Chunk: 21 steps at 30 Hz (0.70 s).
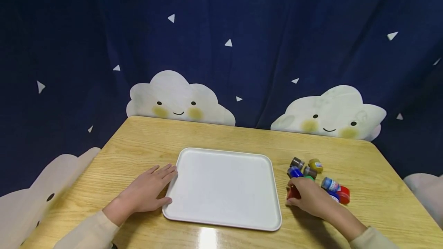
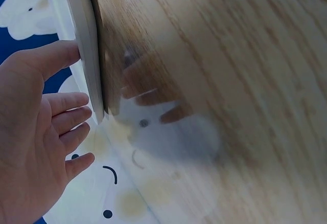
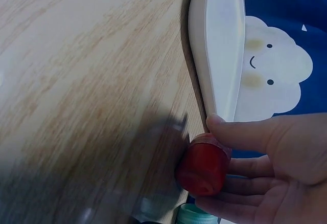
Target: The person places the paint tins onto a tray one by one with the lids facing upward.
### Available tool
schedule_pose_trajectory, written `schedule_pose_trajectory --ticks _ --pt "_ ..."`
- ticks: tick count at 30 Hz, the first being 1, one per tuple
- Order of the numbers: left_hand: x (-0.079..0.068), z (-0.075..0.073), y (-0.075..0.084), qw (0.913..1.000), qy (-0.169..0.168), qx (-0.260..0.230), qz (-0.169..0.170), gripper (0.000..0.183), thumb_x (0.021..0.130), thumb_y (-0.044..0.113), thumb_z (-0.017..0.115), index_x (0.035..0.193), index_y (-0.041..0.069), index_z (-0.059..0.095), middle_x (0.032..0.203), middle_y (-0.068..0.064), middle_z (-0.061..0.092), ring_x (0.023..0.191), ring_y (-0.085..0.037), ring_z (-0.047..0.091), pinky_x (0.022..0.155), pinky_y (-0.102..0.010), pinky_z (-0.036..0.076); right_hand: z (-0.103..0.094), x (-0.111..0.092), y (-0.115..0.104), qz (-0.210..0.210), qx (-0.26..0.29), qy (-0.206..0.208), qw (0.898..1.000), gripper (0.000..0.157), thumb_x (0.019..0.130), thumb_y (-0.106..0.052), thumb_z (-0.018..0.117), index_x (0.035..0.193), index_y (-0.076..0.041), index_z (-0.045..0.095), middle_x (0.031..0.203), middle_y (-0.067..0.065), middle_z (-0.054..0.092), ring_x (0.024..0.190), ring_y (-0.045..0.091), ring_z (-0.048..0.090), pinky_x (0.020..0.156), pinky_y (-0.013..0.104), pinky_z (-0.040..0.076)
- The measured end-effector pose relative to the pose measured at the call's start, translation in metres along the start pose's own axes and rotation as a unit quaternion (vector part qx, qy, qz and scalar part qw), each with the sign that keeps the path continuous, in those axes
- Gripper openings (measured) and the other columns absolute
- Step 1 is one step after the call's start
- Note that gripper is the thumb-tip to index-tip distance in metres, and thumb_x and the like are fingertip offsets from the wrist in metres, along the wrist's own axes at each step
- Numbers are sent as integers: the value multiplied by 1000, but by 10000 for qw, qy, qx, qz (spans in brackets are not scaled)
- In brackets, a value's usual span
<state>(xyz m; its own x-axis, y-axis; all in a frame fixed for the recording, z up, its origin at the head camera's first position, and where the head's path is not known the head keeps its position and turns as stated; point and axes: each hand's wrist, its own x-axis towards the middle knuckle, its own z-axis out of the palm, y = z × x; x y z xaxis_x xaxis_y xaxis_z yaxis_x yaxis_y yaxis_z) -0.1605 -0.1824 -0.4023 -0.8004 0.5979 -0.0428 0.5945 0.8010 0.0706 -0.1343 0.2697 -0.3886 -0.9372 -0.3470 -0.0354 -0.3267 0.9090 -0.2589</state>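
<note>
A white rectangular tray [image 1: 225, 187] lies on the table with nothing on it. My left hand [image 1: 147, 191] rests at its left edge, fingers spread, the fingertips and thumb at the rim; the left wrist view shows the thumb against the tray's side. Right of the tray, my right hand [image 1: 309, 199] holds a small red paint pot [image 3: 204, 165] between thumb and fingers, close over the table. Beside this hand stand other small pots: a dark blue one [image 1: 294, 171], a green one [image 1: 309, 178] partly hidden by the hand, and a brown one [image 1: 310, 171].
Farther back are a dark pot [image 1: 297, 162] and a mustard-yellow pot [image 1: 315, 165]. To the right of my right hand, a light blue pot [image 1: 330, 184] and another red pot [image 1: 343, 195] lie together. A navy curtain [image 1: 221, 49] with clouds hangs behind the wooden table [image 1: 194, 131].
</note>
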Motion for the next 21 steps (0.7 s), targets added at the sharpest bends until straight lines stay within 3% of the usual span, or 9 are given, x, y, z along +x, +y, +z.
schedule_pose_trajectory --ticks 9,21 --pt "-1 1 -1 10000 36 -39 51 72 83 40 69 139 -1 48 147 -17 47 138 -32 43 114 -53 35 -1 3 -1 222 31 -134 9997 31 73 -26 83 92 -9 66 78 -6 60 68 4 48 55 19 39" --pt "-1 1 -1 9998 154 93 114 71 82 40 70 137 -1 50 145 -17 49 137 -32 45 113 -53 37 -2 3 4 52 55 -164 9998 36 72 -26 83 95 -5 67 79 -4 62 69 4 49 54 19 40"
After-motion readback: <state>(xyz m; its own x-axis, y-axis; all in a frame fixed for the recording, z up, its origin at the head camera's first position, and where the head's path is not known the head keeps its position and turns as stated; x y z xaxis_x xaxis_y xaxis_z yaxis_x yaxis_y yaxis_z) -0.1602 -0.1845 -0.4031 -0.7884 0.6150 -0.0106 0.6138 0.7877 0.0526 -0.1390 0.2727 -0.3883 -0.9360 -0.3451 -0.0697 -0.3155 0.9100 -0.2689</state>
